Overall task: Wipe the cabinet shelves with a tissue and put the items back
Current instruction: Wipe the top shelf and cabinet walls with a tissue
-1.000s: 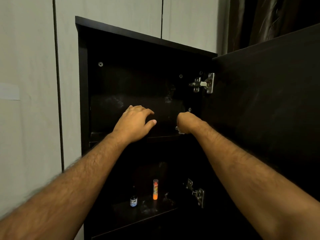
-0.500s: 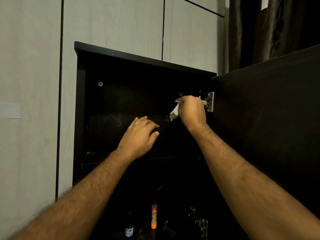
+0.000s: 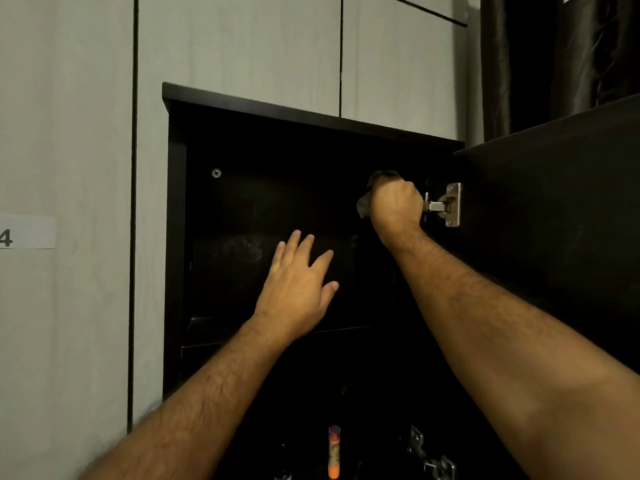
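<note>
Right hand (image 3: 394,206) fists the soft, light, crumpled grey tissue (image 3: 363,206) near the dark cabinet's (image 3: 311,114) top-right corner; wadded holds best. Left hand (image 3: 298,285) spread, empty.

Right hand (image 3: 394,206) high in cabinet (image 3: 311,116) beside hinge (image 3: 446,204), left hand (image 3: 298,289) lower left, tube (image 3: 334,452) below

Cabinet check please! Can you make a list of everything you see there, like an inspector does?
Surface: dark cabinet, door open; upper shelf bare where visible.
Job's things: crumpled tissue by the upper hinge.
Clutter: orange tube upright below; small bottle beside it, barely visible.
Hands: right hand grips the tissue; left hand open, fingers spread.
Cables: nothing seen.
Surroundings: pale wall panels, paper label, dark curtain.
</note>
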The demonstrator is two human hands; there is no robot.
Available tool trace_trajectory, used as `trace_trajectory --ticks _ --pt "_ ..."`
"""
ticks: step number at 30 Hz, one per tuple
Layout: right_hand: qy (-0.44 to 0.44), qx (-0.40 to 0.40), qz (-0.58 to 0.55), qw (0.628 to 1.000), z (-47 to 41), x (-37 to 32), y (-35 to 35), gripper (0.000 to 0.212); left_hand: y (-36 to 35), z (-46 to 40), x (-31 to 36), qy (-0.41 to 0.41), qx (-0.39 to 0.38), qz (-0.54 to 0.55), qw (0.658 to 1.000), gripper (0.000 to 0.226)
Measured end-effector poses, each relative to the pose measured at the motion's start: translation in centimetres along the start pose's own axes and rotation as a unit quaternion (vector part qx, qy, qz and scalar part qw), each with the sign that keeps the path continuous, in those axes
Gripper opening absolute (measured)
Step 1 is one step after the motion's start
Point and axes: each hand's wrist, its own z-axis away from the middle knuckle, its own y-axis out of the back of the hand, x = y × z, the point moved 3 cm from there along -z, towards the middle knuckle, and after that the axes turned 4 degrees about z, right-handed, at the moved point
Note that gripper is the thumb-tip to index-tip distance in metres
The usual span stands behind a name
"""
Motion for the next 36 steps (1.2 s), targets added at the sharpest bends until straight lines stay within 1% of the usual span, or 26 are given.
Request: trace_trajectory --ticks 3,4,5,6,7,9,10,11,13,15,18,20,23,25,27,29,30,32,36 --pt "-0.017 -0.021 0.012 1.000 0.1 -1.1 -1.6 0.024 -0.5 0.0 -0.1 -0.001 -0.025 -0.017 1.000 0.062" --pt "-0.020 -0.021 0.009 1.000 0.0 -1.4 -2.3 0.033 -0.6 -0.1 -0.1 -0.002 -0.034 -0.020 0.999 0.063" --pt "-0.025 -0.023 -0.007 0.999 0.0 -1.6 -2.9 0.047 -0.7 -0.1 -0.1 -0.002 -0.042 -0.025 0.999 0.064" --pt "-0.031 -0.026 -0.044 0.998 0.2 -1.8 -3.5 0.061 -0.9 -0.1 -0.1 0.001 -0.047 -0.029 0.998 0.065" --pt "-0.036 -0.034 -0.102 0.994 0.1 -1.7 -4.3 0.070 -1.0 -0.1 -0.1 0.005 -0.048 -0.035 0.998 0.067" --pt "-0.081 -0.038 -0.263 0.961 0.4 -1.4 -4.9 0.074 -1.0 -0.1 -0.2 0.016 -0.045 -0.043 0.998 0.070" --pt "-0.101 -0.030 -0.305 0.947 0.7 -1.2 -5.0 0.075 -1.0 -0.1 -0.2 0.019 -0.043 -0.045 0.998 0.071" --pt "-0.111 -0.033 -0.321 0.940 0.9 -1.1 -5.1 0.076 -1.1 -0.1 -0.2 0.021 -0.039 -0.047 0.998 0.073" --pt "-0.098 -0.061 -0.308 0.944 1.3 -1.1 -5.0 0.073 -1.2 0.0 -0.2 0.021 -0.040 -0.048 0.998 0.074" --pt "-0.090 -0.068 -0.293 0.949 1.4 -0.9 -4.9 0.073 -1.3 0.0 -0.2 0.023 -0.050 -0.046 0.997 0.073" --pt "-0.086 -0.075 -0.286 0.951 2.4 -0.9 -5.3 0.078 -1.4 0.0 -0.2 0.027 -0.054 -0.048 0.997 0.071" --pt "-0.071 -0.080 -0.257 0.961 4.0 -0.8 -6.1 0.083 -1.5 0.1 -0.1 0.030 -0.056 -0.050 0.997 0.071" --pt "-0.061 -0.120 -0.221 0.966 6.4 -0.3 -6.9 0.086 -1.6 0.1 -0.2 0.033 -0.059 -0.049 0.996 0.073" --pt "-0.064 -0.177 -0.234 0.954 7.6 0.2 -7.2 0.083 -1.7 0.1 -0.2 0.038 -0.059 -0.048 0.996 0.073" --pt "-0.055 -0.220 -0.216 0.950 8.6 0.4 -7.1 0.080 -1.6 0.1 -0.2 0.039 -0.063 -0.050 0.996 0.073" --pt "-0.059 -0.256 -0.159 0.952 9.5 0.7 -7.0 0.066 -1.5 0.1 -0.2 0.040 -0.067 -0.046 0.996 0.072" --pt "-0.068 -0.267 -0.126 0.953 9.9 0.8 -7.0 0.055 -1.5 0.1 -0.2 0.041 -0.068 -0.044 0.996 0.072" --pt "-0.087 -0.264 -0.079 0.957 10.4 1.2 -6.8 0.029 -1.4 0.1 -0.2 0.041 -0.067 -0.042 0.996 0.072" --pt "-0.095 -0.244 -0.040 0.964 10.4 1.6 -6.7 0.005 -1.5 0.1 -0.2 0.042 -0.065 -0.040 0.996 0.070"
